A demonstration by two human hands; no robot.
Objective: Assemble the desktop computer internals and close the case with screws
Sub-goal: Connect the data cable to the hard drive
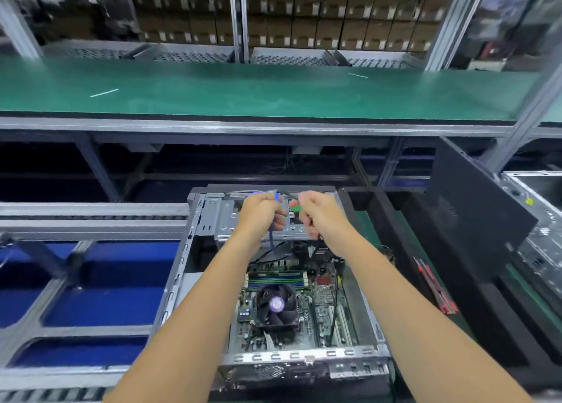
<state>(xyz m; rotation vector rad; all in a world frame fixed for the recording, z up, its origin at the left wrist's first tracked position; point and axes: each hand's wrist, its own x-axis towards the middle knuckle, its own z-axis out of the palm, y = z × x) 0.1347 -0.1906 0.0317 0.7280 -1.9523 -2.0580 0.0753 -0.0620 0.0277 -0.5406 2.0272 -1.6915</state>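
Now | both hands pinching: left hand [264, 210] blue flat cable [271, 241], right hand [316, 212] black cable [320, 242] | risk: tugging above grey steel drive cage [219, 220] unseats plugs

Green shelf [273, 89]; blurred boxes [334, 16], probably cardboard, behind.

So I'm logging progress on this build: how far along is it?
Done: motherboard with CPU fan sits in the open case. In hand: left hand holds a blue cable, right hand a dark one, over the drive cage. Left: cabling, then fitting and screwing the side panel.
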